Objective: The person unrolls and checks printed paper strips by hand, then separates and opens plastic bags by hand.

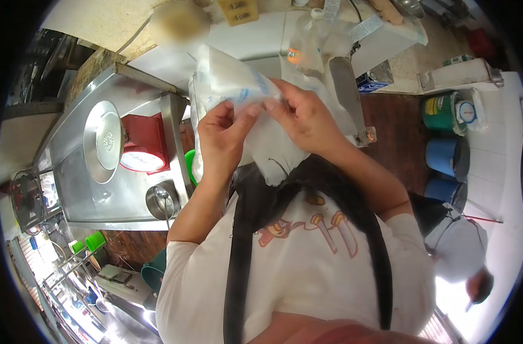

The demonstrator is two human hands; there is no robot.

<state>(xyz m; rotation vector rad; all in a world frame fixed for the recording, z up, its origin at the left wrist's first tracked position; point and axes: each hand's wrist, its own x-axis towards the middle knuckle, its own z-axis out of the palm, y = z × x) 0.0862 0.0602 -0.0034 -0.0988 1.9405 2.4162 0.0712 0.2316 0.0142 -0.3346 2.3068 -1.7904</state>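
Both of my hands pinch a thin, translucent plastic bag (233, 77) with blue print, in front of my chest. My left hand (224, 132) has thumb and fingers closed on its near edge. Close beside it, my right hand (301, 114) grips the same edge, its thumb almost meeting my left thumb. The upper part of the bag stands up and fans out beyond my fingers. More white plastic (276, 149) hangs below my hands over the black apron (250, 195).
On the steel counter (72, 189) at left stand a red scale (144, 140) with a metal pan (104, 143) and a steel pot (163, 200). A clear bottle (316, 34) is ahead. Blue buckets (442, 155) line the right wall, near another person (459, 246).
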